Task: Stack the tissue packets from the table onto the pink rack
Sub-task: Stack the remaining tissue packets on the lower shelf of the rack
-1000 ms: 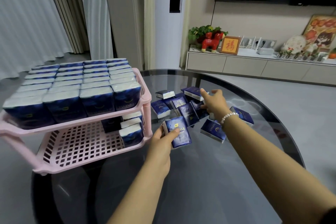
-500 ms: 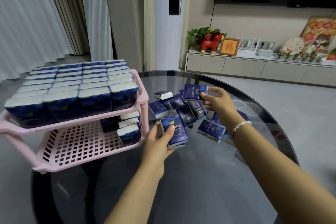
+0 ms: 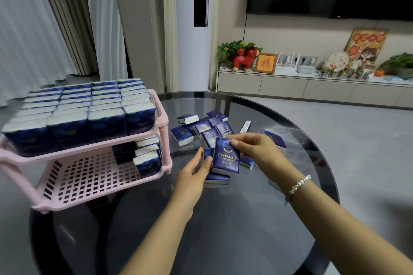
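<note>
While both hands meet over the glass tabletop (image 3: 223, 241), you are at the gathering step: right hand (image 3: 257, 147) pinches a "TWINKLE" tissue packet (image 3: 225, 158) by its upper corner, held upright and laid against a second packet (image 3: 215, 179) that the left hand (image 3: 194, 174) clasps from the side, thumb on its face. Item, pink rack (image 3: 161, 118): upper tier full of standing packets; lower tier (image 3: 89, 176) mostly bare, a few packets standing at its far right end. Item, loose packets (image 3: 207, 129): a scattered heap on the tabletop just beyond the hands, some flat, some on edge. Recommended handling: square the two held packets edge to edge before you tighten the left grip, since the film wrap likely slides; carry them as one block; set them upright on the lower tier, hard against the packets already there, so the row builds without gaps.
</note>
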`<state>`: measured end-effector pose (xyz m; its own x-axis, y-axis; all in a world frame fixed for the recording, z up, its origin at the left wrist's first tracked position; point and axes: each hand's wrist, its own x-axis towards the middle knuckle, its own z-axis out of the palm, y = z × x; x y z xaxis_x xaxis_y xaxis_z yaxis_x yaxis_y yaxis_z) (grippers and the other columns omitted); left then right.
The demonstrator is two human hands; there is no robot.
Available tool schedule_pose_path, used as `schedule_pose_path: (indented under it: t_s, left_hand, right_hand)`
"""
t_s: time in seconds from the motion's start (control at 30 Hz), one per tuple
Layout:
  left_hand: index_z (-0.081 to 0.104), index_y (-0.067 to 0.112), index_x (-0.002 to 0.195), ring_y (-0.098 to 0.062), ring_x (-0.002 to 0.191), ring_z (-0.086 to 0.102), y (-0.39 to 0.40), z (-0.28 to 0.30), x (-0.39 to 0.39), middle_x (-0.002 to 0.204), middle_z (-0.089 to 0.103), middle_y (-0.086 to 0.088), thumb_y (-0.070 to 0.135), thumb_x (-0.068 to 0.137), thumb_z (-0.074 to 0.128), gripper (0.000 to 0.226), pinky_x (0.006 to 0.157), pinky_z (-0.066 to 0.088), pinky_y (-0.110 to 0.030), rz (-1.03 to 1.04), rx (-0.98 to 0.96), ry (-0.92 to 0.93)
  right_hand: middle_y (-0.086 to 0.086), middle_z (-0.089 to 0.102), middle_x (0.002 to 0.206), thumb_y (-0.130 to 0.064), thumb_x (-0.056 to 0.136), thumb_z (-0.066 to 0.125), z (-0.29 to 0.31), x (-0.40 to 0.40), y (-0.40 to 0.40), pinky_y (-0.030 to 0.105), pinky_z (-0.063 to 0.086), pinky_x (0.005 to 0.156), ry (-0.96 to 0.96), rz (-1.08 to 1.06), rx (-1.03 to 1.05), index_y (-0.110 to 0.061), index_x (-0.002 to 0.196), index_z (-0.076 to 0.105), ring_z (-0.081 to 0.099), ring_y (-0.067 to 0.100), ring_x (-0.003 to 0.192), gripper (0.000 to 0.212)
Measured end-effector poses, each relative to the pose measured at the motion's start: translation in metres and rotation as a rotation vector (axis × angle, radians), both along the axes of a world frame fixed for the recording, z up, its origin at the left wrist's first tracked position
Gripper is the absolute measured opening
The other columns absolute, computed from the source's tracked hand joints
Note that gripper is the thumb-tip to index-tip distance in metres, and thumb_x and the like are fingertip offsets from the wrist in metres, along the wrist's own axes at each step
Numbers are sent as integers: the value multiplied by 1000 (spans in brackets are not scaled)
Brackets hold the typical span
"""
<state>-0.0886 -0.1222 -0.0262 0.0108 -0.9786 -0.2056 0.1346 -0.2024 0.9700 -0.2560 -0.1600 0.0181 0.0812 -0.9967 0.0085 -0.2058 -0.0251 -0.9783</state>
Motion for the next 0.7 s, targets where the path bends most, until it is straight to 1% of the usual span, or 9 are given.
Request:
schedule_pose_path:
  t_s: [0.07, 0.17, 0.23, 0.33, 0.37, 0.43, 0.5, 0.6, 0.7]
  left_hand:
    - [52, 35, 133, -20, 106, 65, 1, 1, -2, 119, 67, 1, 46, 87, 58, 47, 98, 49, -48, -16, 32, 54]
    - [54, 27, 131, -21, 103, 68, -1, 2, 0, 114, 70, -2, 62, 73, 64, 68, 97, 49, -49, -65, 60, 132]
    - [52, 28, 133, -18, 101, 69, -2, 0, 1, 113, 71, 0, 53, 72, 72, 69, 96, 50, -47, -85, 71, 131]
    - [49, 25, 136, -18, 98, 69, -5, -3, 3, 115, 70, 0, 30, 85, 67, 54, 96, 51, -45, -54, 103, 134]
    - [49, 24, 136, -19, 97, 69, -6, -4, 3, 114, 70, -1, 28, 86, 66, 52, 96, 51, -44, -34, 119, 143]
    - [48, 22, 136, -19, 93, 68, -10, -7, 5, 111, 70, -3, 28, 87, 65, 51, 94, 51, -43, 6, 143, 154]
    - [45, 23, 138, -20, 95, 67, -13, -10, 7, 112, 69, -3, 30, 86, 66, 56, 95, 50, -44, 50, 155, 137]
    - [44, 24, 139, -21, 100, 66, -19, -14, 9, 116, 67, -2, 32, 85, 66, 59, 95, 50, -44, 83, 154, 121]
    - [47, 24, 137, -21, 97, 67, -20, -14, 9, 111, 69, -2, 30, 86, 65, 54, 95, 50, -45, 86, 154, 135]
  right_hand:
    - [-5, 72, 83, -14, 89, 61, 1, 6, 7, 18, 53, 69, -6, 2, -40, -21, 89, 70, 65, 4, 75, 11]
    - [-10, 70, 82, -16, 89, 61, -3, 14, 10, 13, 51, 64, 42, -11, -91, -25, 87, 68, 63, -2, 72, 12]
    - [-13, 70, 81, -20, 89, 62, -8, 16, 9, 14, 48, 64, 100, 8, -100, -27, 91, 70, 61, -6, 69, 10]
    - [-10, 70, 89, -27, 90, 60, -9, 13, 4, 10, 45, 61, 151, -14, -73, -25, 101, 70, 61, -3, 74, 15]
    - [-8, 69, 93, -27, 91, 59, -8, 9, 0, 10, 45, 62, 219, -56, -71, -23, 104, 69, 61, 0, 79, 18]
    - [-4, 67, 102, -25, 92, 58, -9, -3, -10, 17, 43, 70, 509, -140, -88, -18, 111, 68, 58, 7, 86, 23]
    - [2, 66, 110, -23, 91, 58, -12, -14, -18, 24, 42, 73, 763, -164, -57, -17, 114, 67, 56, 14, 88, 26]
    - [7, 65, 113, -22, 89, 60, -17, -23, -25, 27, 43, 72, 920, -110, 32, -15, 117, 65, 57, 21, 91, 29]
    - [8, 65, 112, -22, 89, 61, -18, -24, -31, 26, 44, 72, 992, -51, 21, -15, 118, 64, 57, 19, 90, 31]
